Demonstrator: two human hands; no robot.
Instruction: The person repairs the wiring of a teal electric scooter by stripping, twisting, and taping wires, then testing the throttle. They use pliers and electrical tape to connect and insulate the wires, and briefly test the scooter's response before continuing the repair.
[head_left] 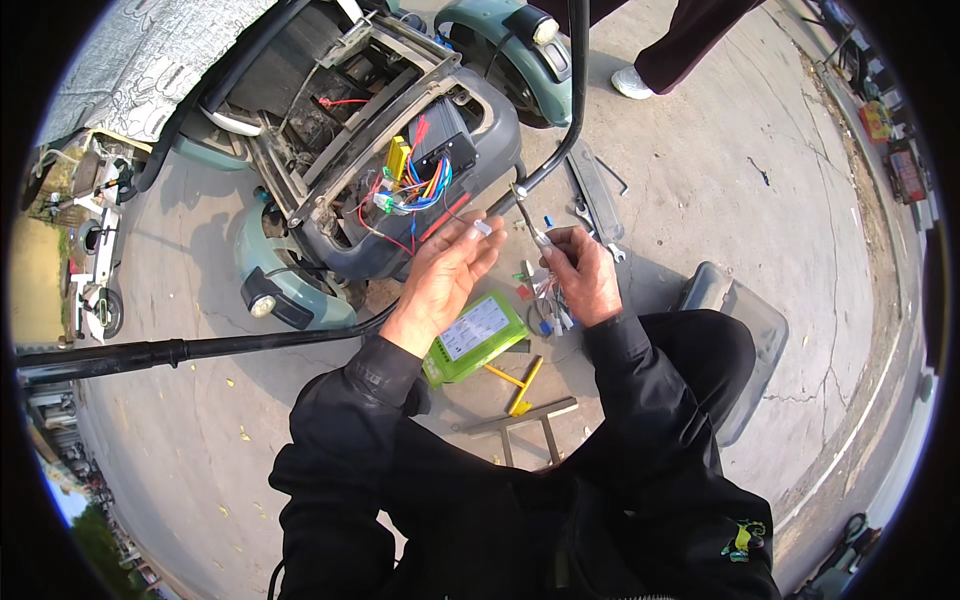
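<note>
My left hand [455, 265], palm partly up, holds a small white connector [482, 228] in its fingertips; a thin wire runs from it toward the colored wires [425, 185] and yellow part [397, 157] on the dismantled vehicle [340, 240]. My right hand [585, 270] pinches a white connector [543, 240] on a dark lead that rises toward the black tube frame [553, 160]. Below it a tangle of loose wires with white, red and blue connectors [550, 305] lies beside a green labeled box [473, 340].
A yellow T-handle tool [530, 380], metal bracket [510, 430], wrenches [617, 250] and grey plastic bin [750, 370] lie on the concrete. The tube frame crosses at left. Another person's leg and shoe [635, 80] stand at top right. A white scooter [105, 240] stands far left.
</note>
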